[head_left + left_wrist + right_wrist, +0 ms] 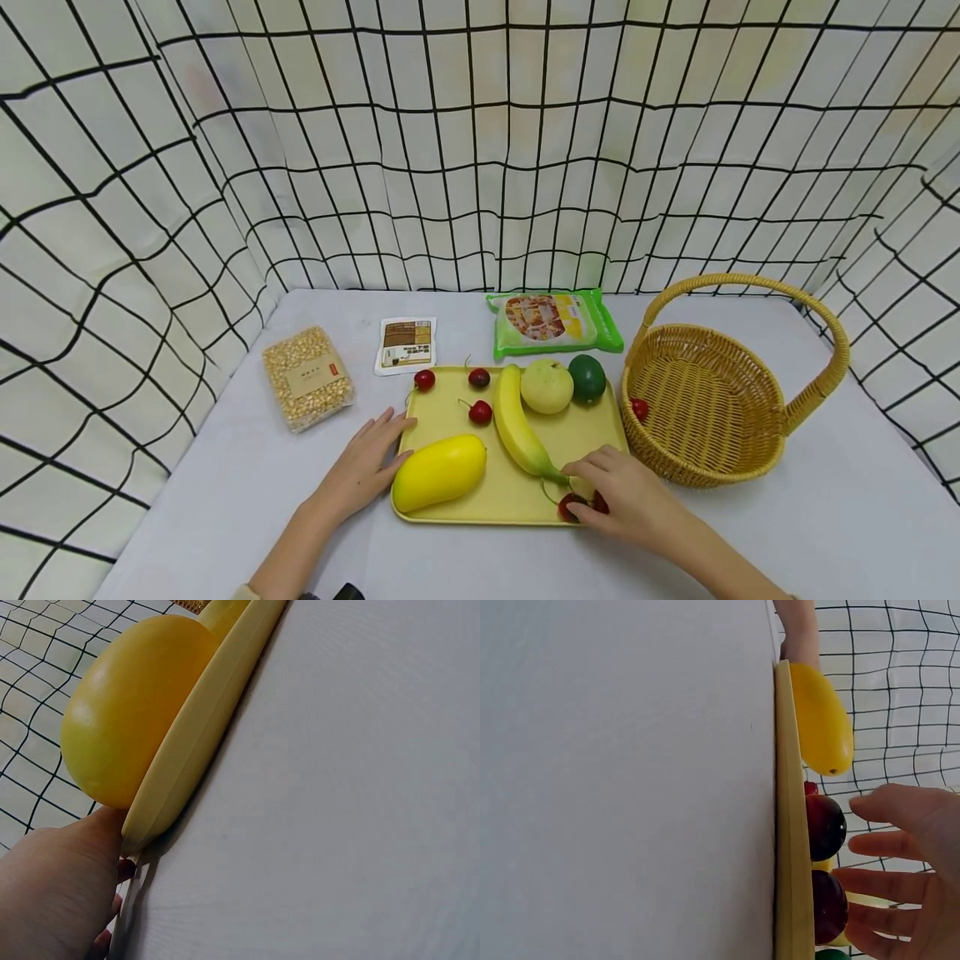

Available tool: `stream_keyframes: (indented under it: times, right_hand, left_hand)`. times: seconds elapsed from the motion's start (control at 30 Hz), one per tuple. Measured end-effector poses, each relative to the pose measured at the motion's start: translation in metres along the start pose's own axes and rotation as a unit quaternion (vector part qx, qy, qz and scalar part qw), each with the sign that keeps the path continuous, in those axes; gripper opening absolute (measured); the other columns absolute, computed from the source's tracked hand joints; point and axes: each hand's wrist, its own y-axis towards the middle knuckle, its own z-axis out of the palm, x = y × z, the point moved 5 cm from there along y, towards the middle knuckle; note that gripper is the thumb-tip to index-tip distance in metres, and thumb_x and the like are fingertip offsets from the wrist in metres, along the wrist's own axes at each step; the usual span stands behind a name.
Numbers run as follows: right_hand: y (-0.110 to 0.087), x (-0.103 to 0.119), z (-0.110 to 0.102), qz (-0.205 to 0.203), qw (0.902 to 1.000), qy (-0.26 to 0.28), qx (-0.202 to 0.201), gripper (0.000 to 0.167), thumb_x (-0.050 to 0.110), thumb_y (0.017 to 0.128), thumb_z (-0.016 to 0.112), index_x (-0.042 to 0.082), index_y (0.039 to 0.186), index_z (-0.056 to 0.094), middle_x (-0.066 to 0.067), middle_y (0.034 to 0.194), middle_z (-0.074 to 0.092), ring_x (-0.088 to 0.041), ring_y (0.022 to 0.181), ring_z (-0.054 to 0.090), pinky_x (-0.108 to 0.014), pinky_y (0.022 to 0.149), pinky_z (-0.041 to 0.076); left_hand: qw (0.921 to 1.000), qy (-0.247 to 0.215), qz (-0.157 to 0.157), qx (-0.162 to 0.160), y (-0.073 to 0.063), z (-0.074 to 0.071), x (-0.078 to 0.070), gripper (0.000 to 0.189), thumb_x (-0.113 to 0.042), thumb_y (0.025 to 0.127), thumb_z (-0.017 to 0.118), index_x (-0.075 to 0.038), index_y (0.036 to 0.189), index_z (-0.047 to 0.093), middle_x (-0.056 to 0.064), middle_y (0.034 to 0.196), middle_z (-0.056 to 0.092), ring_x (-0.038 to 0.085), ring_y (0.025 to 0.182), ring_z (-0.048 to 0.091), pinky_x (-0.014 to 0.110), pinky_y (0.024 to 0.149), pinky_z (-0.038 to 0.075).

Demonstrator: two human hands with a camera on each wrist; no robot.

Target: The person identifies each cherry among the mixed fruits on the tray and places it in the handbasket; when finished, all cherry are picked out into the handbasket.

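The left hand (367, 467) rests against the left edge of a yellow tray (517, 510), its thumb beside a yellow mango (440, 475). In the left wrist view, the mango (139, 705) rises above the tray's side. At the front right corner, the right hand (630, 496) reaches over two dark red cherries (567, 507), fingers spread. The right wrist view shows its thumb apart from the nearer cherry (826, 829); other fingertips are close to the second cherry (829, 907), contact unclear. Also on the tray are a banana (517, 425), a pale green round fruit (547, 386) and a dark green fruit (587, 378).
More cherries (481, 412) lie at the tray's back left. A wicker basket (705, 475) with a tall handle stands right, a red cherry (639, 408) inside. Behind are a green packet (555, 323) and white sachet (406, 345); a kernel bag (308, 378) lies left.
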Motion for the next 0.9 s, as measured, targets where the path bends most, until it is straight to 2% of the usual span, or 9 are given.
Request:
stream_keyframes:
  times: [0.13, 0.33, 0.53, 0.9]
  right_hand:
    - [-0.002, -0.004, 0.007, 0.008, 0.9992, 0.012, 0.037, 0.037, 0.043, 0.078, 0.07, 0.02, 0.106, 0.065, 0.01, 0.094, 0.061, -0.004, 0.085, 0.051, -0.024, 0.069, 0.047]
    - [-0.005, -0.006, 0.015, -0.006, 0.9979, 0.023, 0.06, 0.039, 0.047, 0.078, 0.067, 0.022, 0.107, 0.064, 0.012, 0.096, 0.06, -0.004, 0.088, 0.052, -0.026, 0.074, 0.048]
    - [-0.006, -0.007, 0.017, -0.016, 0.9978, 0.039, 0.051, 0.037, 0.046, 0.076, 0.07, 0.024, 0.105, 0.063, 0.015, 0.094, 0.057, -0.003, 0.087, 0.05, -0.026, 0.073, 0.047]
    - [-0.007, -0.008, 0.018, -0.05, 0.998, 0.032, 0.022, 0.033, 0.04, 0.071, 0.075, 0.025, 0.098, 0.064, 0.017, 0.086, 0.053, 0.0, 0.08, 0.047, -0.019, 0.066, 0.044]
  left_hand:
    - [1.0, -0.001, 0.0, -0.001, 0.0, 0.0, 0.0, 0.043, -0.025, 0.09, 0.059, -0.011, 0.13, 0.05, 0.01, 0.136, 0.046, 0.03, 0.133, 0.028, 0.049, 0.108, 0.019]
    - [1.0, -0.002, -0.001, 0.0, -0.001, 0.0, 0.001, 0.043, -0.025, 0.089, 0.06, -0.011, 0.13, 0.05, 0.01, 0.136, 0.046, 0.03, 0.133, 0.028, 0.049, 0.108, 0.019]
    - [1.0, -0.001, 0.007, -0.006, -0.001, 0.0, 0.0, 0.043, -0.024, 0.089, 0.06, -0.011, 0.129, 0.05, 0.01, 0.136, 0.046, 0.03, 0.133, 0.028, 0.048, 0.109, 0.019]
    - [0.9999, 0.002, 0.01, -0.006, 0.0, 0.0, 0.0, 0.043, -0.023, 0.089, 0.06, -0.01, 0.129, 0.05, 0.01, 0.135, 0.047, 0.031, 0.132, 0.029, 0.048, 0.109, 0.019]
